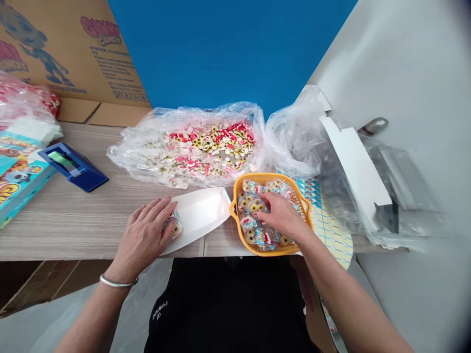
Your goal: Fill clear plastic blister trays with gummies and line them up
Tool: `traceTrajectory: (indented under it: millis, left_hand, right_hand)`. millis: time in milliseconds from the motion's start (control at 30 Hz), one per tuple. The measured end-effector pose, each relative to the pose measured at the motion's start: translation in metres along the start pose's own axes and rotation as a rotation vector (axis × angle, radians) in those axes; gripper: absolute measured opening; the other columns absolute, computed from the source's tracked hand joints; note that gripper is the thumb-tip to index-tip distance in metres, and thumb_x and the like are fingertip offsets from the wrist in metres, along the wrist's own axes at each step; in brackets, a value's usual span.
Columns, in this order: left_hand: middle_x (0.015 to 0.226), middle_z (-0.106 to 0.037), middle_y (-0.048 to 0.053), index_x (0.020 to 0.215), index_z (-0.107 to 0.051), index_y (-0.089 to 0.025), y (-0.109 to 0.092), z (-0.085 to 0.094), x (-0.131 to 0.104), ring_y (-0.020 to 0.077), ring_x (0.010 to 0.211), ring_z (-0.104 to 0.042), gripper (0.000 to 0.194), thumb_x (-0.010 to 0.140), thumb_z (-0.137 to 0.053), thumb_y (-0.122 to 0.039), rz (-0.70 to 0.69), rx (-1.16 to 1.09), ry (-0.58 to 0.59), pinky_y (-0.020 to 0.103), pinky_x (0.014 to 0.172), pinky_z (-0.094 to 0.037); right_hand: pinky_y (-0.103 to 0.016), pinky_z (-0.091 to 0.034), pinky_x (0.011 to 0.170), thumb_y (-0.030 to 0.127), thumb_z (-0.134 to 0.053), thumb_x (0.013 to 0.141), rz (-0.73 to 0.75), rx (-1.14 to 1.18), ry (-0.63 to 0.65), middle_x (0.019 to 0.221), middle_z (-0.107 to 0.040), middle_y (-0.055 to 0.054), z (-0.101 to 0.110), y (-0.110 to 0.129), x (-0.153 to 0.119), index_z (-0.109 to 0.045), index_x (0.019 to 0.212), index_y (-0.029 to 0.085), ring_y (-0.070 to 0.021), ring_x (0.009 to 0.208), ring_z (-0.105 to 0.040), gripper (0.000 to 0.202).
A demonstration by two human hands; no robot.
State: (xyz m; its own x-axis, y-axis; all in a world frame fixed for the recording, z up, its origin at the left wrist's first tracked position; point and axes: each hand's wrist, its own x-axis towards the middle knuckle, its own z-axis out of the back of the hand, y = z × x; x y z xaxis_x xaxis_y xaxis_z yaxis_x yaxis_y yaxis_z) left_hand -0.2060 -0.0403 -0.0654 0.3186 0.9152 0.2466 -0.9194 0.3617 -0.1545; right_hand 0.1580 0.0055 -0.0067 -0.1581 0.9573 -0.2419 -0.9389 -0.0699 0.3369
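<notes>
Two hands, one at a white carton and one in a basket of candy packets

A small candy packet (177, 228) lies at the near-left end of an opened white carton (202, 211), partly covered by the left hand (149, 233). It sits right beneath the left grip, against the fingers and thumb; whether they clasp it or only rest on it, I cannot tell.

More wrapped candies (265, 239) fill an orange basket (270, 252) just beside the carton's right end. The right hand (281, 213) is inside, its thumb and forefinger parted, with wrapped pieces directly at the fingertips; whether that grip has closed on one is unclear.

Beyond both, loose candies (226, 142) in red, white and yellow lie in a clear plastic bag (147, 152). A patterned mat (336, 240) reaches out from under the basket's right side. Farther left on the worktop (91, 220) stand a blue tape dispenser (77, 169) and a turquoise box (25, 179). A large cardboard box (73, 49) and a blue panel (228, 49) rise behind.
</notes>
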Motion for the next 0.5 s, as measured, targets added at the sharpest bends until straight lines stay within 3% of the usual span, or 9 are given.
traceTrajectory:
  millis: [200, 300, 400, 500]
  left_hand:
    - [0.147, -0.057, 0.012, 0.135, -0.062, -0.021, 0.001, -0.001, -0.001, 0.0329, 0.134, -0.053, 0.042, 0.101, -0.041, -0.035, -0.017, 0.016, 0.002, 0.051, 0.108, -0.040]
    - [0.146, -0.057, 0.012, 0.135, -0.062, -0.021, 0.000, 0.000, -0.002, 0.0325, 0.134, -0.053, 0.041, 0.101, -0.043, -0.034, -0.004, 0.013, 0.006, 0.051, 0.108, -0.040]
    - [0.147, -0.057, 0.011, 0.134, -0.062, -0.023, -0.001, 0.002, -0.002, 0.0309, 0.135, -0.052, 0.039, 0.101, -0.044, -0.033, 0.011, 0.012, 0.017, 0.050, 0.109, -0.040]
    - [0.148, -0.056, 0.009, 0.134, -0.062, -0.023, -0.003, 0.004, -0.002, 0.0299, 0.137, -0.050, 0.038, 0.101, -0.044, -0.032, 0.028, 0.012, 0.034, 0.048, 0.110, -0.039]
  right_hand:
    - [-0.032, -0.043, 0.088, 0.035, -0.072, 0.081, 0.038, 0.045, -0.094, 0.117, -0.063, -0.010, -0.006, -0.004, -0.002, -0.069, 0.110, 0.017, -0.0234, 0.104, -0.060, 0.034]
    - [-0.029, -0.041, 0.073, 0.037, -0.069, 0.080, -0.032, 0.036, -0.143, 0.094, -0.065, -0.005, 0.000, 0.000, -0.009, -0.066, 0.093, 0.019, -0.0206, 0.085, -0.059, 0.023]
    - [-0.028, -0.032, 0.059, 0.039, -0.067, 0.080, -0.107, 0.097, -0.196, 0.069, -0.056, 0.002, 0.014, 0.025, -0.019, -0.057, 0.079, 0.021, -0.0162, 0.062, -0.050, 0.021]
    - [-0.027, -0.033, 0.057, 0.041, -0.067, 0.082, -0.004, 0.302, -0.222, 0.069, -0.058, 0.003, 0.019, 0.076, -0.022, -0.056, 0.080, 0.022, -0.0151, 0.060, -0.051, 0.023]
